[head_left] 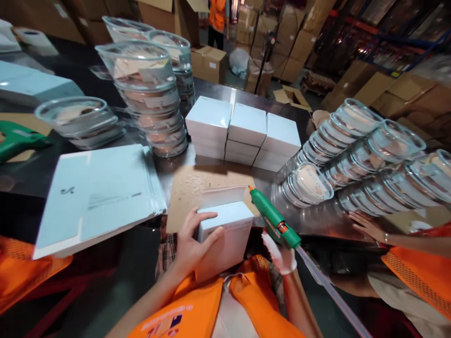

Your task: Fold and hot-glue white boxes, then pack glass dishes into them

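Note:
A white box (229,230) stands at the table's front edge, close to my body, with a narrow flap raised at its far side. My left hand (195,237) grips its left end, thumb and fingers over the top. In my gloved right hand (280,253) is a green hot glue gun (273,216), its orange tip pointing up and left, just past the box's right far corner. A clear glue stick (327,286) trails from the gun's back end. Under the box's far side lies a brown cardboard sheet (183,192) with specks on it.
Several white boxes (246,124) stand stacked ahead. Flat white cartons (98,192) lie at left, with another green tool (21,141) beyond. Clear round containers are stacked at left (151,94) and right (355,145). A co-worker's hand (366,227) rests at the right table edge.

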Action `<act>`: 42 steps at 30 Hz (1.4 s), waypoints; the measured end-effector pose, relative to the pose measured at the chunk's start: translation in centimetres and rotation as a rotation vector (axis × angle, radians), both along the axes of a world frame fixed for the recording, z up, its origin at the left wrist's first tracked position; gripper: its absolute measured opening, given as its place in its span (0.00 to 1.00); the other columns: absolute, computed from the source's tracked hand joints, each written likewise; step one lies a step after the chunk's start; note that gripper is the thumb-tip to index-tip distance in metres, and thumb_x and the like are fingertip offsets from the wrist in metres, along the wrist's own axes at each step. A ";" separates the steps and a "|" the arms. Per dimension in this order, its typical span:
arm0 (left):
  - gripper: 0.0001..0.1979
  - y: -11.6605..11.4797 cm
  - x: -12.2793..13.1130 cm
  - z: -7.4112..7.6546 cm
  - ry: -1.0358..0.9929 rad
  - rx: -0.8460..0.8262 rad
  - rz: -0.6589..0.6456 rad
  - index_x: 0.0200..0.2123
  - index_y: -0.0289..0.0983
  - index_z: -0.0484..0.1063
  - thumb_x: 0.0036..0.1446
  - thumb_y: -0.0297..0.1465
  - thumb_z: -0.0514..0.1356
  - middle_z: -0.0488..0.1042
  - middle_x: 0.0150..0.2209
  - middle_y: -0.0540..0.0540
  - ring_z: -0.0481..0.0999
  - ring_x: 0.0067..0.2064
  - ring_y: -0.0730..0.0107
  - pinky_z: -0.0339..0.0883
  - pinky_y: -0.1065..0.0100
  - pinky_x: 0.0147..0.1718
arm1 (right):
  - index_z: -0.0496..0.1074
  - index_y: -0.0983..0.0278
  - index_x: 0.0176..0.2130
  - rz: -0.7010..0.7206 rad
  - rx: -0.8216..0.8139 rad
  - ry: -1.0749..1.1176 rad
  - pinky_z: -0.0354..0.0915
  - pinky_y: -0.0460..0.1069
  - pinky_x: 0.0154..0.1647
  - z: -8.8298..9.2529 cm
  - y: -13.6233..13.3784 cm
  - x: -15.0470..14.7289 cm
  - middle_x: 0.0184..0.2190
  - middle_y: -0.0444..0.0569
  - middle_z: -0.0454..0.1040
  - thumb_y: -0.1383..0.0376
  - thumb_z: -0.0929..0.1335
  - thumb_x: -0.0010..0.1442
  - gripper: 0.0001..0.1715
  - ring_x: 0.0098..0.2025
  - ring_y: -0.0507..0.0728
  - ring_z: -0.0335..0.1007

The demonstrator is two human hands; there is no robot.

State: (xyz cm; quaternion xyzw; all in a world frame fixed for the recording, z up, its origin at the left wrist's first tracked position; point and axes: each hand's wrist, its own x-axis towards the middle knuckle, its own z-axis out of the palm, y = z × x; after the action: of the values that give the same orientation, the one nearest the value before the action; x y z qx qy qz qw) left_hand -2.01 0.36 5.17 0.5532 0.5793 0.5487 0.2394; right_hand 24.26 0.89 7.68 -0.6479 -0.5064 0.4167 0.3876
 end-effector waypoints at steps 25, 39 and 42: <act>0.27 1.2 0.0 1.0 -0.415 -0.103 -0.133 0.45 0.40 0.76 0.50 0.51 0.73 0.79 0.53 0.39 0.80 0.55 0.49 0.76 0.57 0.53 | 0.82 0.63 0.45 0.284 -0.036 0.442 0.75 0.54 0.51 3.3 8.3 -4.9 0.44 0.49 0.85 0.45 0.82 0.43 0.35 0.44 0.61 0.81; 0.27 2.0 -0.7 1.3 -0.461 0.006 -0.158 0.30 0.40 0.79 0.55 0.59 0.67 0.78 0.43 0.38 0.83 0.48 0.47 0.78 0.49 0.49 | 0.85 0.51 0.49 0.803 0.413 -0.004 0.71 0.58 0.64 4.8 6.1 -4.5 0.57 0.51 0.81 0.61 0.72 0.65 0.14 0.61 0.63 0.78; 0.29 2.7 -0.1 1.1 -0.487 0.043 -0.190 0.30 0.38 0.79 0.54 0.61 0.67 0.79 0.40 0.39 0.84 0.46 0.50 0.78 0.52 0.49 | 0.84 0.49 0.52 0.813 0.402 -0.030 0.76 0.60 0.61 2.9 6.9 -3.5 0.60 0.53 0.79 0.57 0.72 0.67 0.15 0.61 0.66 0.78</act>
State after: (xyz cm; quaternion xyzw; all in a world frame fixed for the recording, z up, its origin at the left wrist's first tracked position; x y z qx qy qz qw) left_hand -2.11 3.02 6.28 0.4618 0.4384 0.6528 0.4103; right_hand 20.80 7.79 10.61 -0.3142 -0.7961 0.4192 0.3030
